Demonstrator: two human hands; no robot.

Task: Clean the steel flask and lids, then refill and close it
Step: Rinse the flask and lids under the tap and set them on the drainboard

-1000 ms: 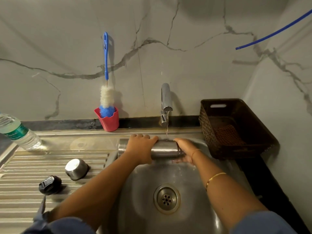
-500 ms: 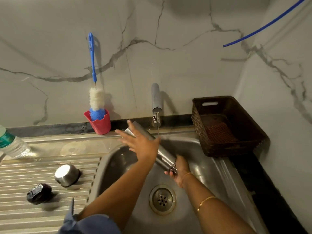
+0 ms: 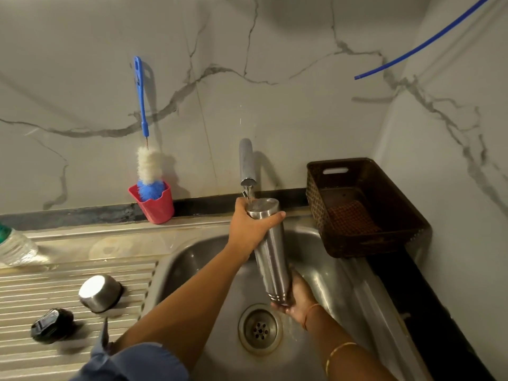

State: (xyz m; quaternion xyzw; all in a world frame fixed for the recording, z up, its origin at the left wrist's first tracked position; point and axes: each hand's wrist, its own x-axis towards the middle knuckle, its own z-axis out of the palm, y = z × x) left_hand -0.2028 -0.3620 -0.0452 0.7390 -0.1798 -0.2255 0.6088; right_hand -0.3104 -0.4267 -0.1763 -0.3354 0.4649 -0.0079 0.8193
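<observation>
The steel flask (image 3: 270, 259) stands nearly upright over the sink (image 3: 192, 259), one flat end up under the running tap (image 3: 246, 163). Water falls onto that top end. My left hand (image 3: 247, 229) grips the flask near the top. My right hand (image 3: 301, 295) cups and holds its lower end just above the drain (image 3: 259, 328). The steel cup lid (image 3: 99, 292) lies upside down on the draining board (image 3: 55, 353) at the left. The black inner lid (image 3: 50, 324) lies beside it, nearer to me.
A red cup (image 3: 155, 207) with a blue-handled bottle brush (image 3: 148, 163) stands on the back ledge left of the tap. A brown basket (image 3: 384, 243) sits right of the sink. A plastic water bottle (image 3: 15, 247) lies at the far left. A blue tube (image 3: 426, 41) hangs at the upper right.
The flask has swung from lying level under the tap to nearly upright. My left hand has risen with its top end and my right hand has dropped to its lower end.
</observation>
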